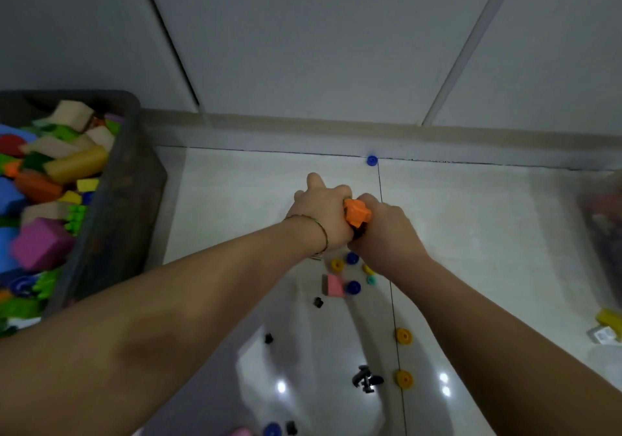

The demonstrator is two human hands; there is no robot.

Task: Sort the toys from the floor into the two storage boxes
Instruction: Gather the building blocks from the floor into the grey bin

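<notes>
Grip: left hand [319,213] and right hand [387,230] both curled round one orange plastic toy piece [357,212], between the two boxes. Margins: dark grey plastic storage box [134,183] at left, heaped with blocks; blurred clear box [602,233] at right edge; bare tile on both sides of the scatter. Count on floor: four blue discs [353,287], four yellow discs [403,336], one teal disc [371,279], four small black parts [367,379], two pink foam blocks [333,284]. Surface: glossy pale tile floor [235,200], grey skirting [269,129], white wall panels [303,48].
</notes>
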